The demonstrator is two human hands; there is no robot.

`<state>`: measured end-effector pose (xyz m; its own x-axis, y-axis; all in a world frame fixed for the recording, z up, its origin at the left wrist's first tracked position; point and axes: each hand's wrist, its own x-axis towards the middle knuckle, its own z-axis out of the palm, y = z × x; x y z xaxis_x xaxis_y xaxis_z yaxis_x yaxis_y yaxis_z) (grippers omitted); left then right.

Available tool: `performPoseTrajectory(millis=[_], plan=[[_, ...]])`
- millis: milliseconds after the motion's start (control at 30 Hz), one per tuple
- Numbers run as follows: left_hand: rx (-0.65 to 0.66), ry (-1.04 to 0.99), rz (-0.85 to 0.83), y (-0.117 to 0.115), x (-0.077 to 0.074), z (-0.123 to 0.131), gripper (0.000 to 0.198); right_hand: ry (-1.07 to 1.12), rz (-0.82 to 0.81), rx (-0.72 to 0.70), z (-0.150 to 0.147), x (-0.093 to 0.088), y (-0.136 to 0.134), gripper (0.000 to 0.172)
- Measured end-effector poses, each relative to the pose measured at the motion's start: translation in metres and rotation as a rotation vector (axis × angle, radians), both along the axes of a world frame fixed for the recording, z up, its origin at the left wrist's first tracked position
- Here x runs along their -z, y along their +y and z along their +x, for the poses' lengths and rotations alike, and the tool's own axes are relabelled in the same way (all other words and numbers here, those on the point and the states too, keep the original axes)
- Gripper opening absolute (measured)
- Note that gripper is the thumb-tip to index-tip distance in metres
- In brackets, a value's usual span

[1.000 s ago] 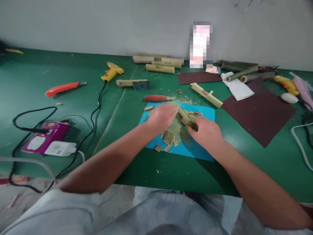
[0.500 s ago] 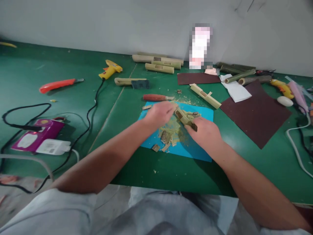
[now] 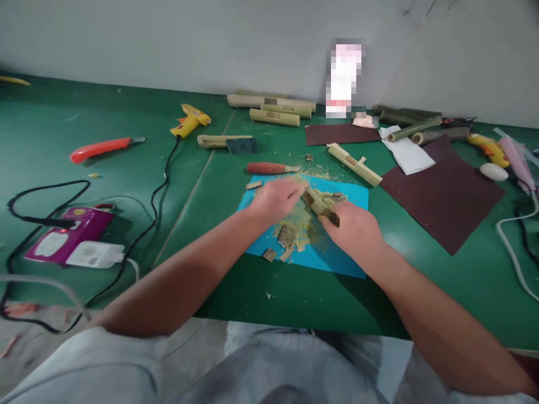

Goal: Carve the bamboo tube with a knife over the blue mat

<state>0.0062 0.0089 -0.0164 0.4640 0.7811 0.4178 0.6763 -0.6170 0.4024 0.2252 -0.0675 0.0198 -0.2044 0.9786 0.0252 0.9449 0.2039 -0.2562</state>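
Green table (image 3: 252,292); right hand (image 3: 357,227) grips bamboo (image 3: 320,207)

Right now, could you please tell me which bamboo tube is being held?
The tube over the blue sheet, held in the right hand; the other tubes lie untouched.

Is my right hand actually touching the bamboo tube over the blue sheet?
Touching: the head view shows the right hand wrapped around the near end of the bamboo tube, without any gap.
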Motion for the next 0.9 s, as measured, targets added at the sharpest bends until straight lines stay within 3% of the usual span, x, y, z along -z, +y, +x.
performPoseTrajectory(millis=[67,200,333,433,567,667,800,900], plan=[[-0.037,-0.003,0.019,-0.002,-0.002,0.002,0.033,-0.013,0.014,0.001,0.0,0.0,0.0,0.026],[0.046,0.06,-0.012,-0.01,-0.006,0.008,0.034,-0.036,0.005,-0.018,-0.001,-0.002,-0.001,0.026],[-0.001,0.088,-0.006,-0.017,-0.007,0.014,0.036,-0.046,0.001,-0.011,-0.001,-0.003,-0.002,0.028],[0.133,0.123,-0.065,-0.021,-0.006,0.016,0.034,-0.064,0.001,-0.027,0.0,-0.002,-0.002,0.028],[0.053,0.072,0.008,-0.023,-0.006,0.017,0.035,-0.067,0.011,-0.02,-0.001,-0.001,-0.002,0.029],[0.157,0.107,-0.02,-0.025,-0.006,0.019,0.035,-0.059,0.013,-0.029,-0.001,-0.001,-0.001,0.028],[0.076,0.101,0.004,-0.029,-0.009,0.023,0.035,-0.048,0.015,-0.017,-0.001,-0.001,-0.001,0.028],[0.139,0.155,-0.043,-0.029,-0.011,0.022,0.037,-0.047,0.013,-0.033,-0.001,-0.002,-0.001,0.027]])
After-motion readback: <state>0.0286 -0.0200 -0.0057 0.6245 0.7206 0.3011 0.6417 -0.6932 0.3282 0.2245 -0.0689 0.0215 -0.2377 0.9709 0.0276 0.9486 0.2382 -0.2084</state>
